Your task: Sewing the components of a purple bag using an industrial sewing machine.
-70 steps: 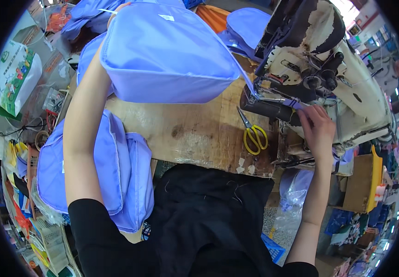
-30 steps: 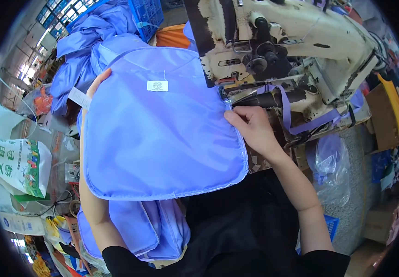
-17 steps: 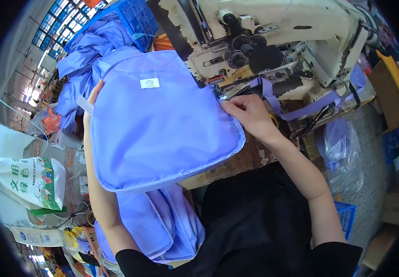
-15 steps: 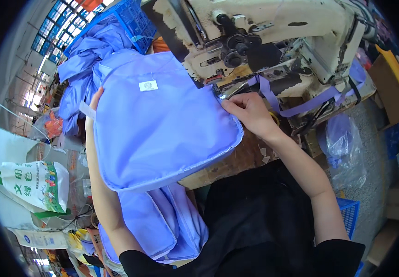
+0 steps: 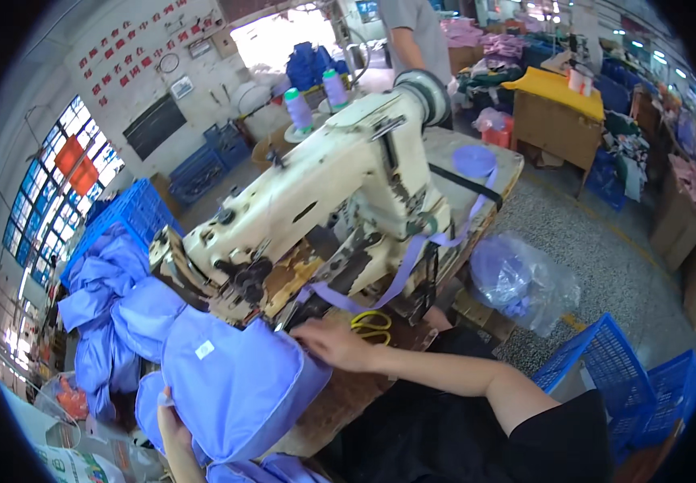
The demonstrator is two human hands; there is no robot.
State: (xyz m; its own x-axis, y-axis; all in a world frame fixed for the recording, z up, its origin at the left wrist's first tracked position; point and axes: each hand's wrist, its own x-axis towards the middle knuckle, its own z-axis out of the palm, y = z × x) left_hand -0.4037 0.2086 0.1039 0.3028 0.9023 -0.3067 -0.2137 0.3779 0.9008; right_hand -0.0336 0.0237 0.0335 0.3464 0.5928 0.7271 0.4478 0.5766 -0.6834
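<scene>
A lavender fabric bag with a small white label hangs turned inside out under the head of a worn cream sewing machine. Its upper right edge lies at the needle area. My left hand grips the bag's left side, thumb in front, the other fingers partly hidden by fabric. Close to the presser foot, my right hand is closed in a pinch on the bag's right edge. A lavender binding tape runs from a roll on the machine table to the needle area, just beyond my right hand.
Yellow-handled scissors lie right of my right hand. Lavender bags are heaped at left beside a blue crate. A clear plastic bag and blue baskets stand right. Another person is behind the machine.
The view has swung up and right, showing the whole machine and the room. The bag sits lower in the picture; both hands keep their hold on it.
</scene>
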